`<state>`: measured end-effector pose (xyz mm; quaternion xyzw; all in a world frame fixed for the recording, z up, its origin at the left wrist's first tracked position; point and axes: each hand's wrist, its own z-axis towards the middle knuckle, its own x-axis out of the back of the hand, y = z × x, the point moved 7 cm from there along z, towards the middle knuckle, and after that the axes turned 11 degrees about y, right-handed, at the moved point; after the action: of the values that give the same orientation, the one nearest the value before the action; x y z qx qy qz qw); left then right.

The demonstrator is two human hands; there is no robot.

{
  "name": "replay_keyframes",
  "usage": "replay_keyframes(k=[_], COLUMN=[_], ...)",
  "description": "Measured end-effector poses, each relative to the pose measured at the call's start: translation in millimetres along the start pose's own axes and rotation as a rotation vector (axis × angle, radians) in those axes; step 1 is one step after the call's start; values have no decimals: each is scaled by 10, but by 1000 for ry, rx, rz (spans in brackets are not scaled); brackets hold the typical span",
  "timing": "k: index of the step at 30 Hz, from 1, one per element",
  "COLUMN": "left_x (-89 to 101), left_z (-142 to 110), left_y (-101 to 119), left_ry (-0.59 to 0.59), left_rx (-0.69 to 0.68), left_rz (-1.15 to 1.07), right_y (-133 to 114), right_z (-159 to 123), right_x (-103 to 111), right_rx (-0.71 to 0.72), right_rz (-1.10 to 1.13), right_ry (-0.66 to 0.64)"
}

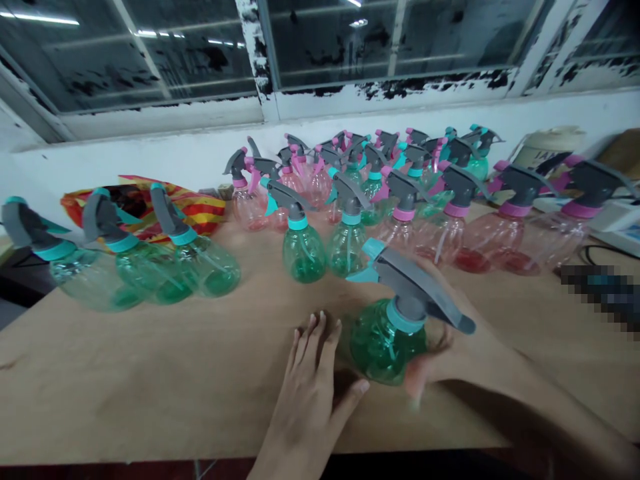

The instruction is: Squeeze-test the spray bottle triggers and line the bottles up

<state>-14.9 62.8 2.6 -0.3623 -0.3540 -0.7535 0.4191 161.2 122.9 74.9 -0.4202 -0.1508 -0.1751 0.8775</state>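
My right hand is wrapped round the body of a green spray bottle with a grey and turquoise trigger head, close to the table's front. The bottle leans a little, and part of the hand is smeared by motion. Just left of it, my left hand lies with its fingers stretched out over the tabletop and holds nothing. Two more green spray bottles, a left one and a right one, stand beyond my hands. Whether the held bottle touches the table I cannot tell.
Three green spray bottles stand at the left. Pink spray bottles line the right, with several pink and green ones behind. A red and yellow bag lies by the wall. A pale container stands back right on the wooden table.
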Motion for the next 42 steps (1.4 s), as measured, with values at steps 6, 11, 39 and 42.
replay_keyframes(k=[6,11,39,42], left_x=[131,307,422,419], left_z=[-72,-69,-5,16], left_y=[-241,-669,-1098,-1119], left_ry=[-22,-19,-175,-176], left_rx=[72,238,-14,-41], left_rz=[36,24,211,188], right_y=[30,-54,-445,-419], right_z=[-334,-320,755,807], right_x=[144,-86,-1876,-1933], right_rx=[125,146,198,164], right_rz=[-287,-375,-668,-673], right_ry=[-23,-27,-78,-78])
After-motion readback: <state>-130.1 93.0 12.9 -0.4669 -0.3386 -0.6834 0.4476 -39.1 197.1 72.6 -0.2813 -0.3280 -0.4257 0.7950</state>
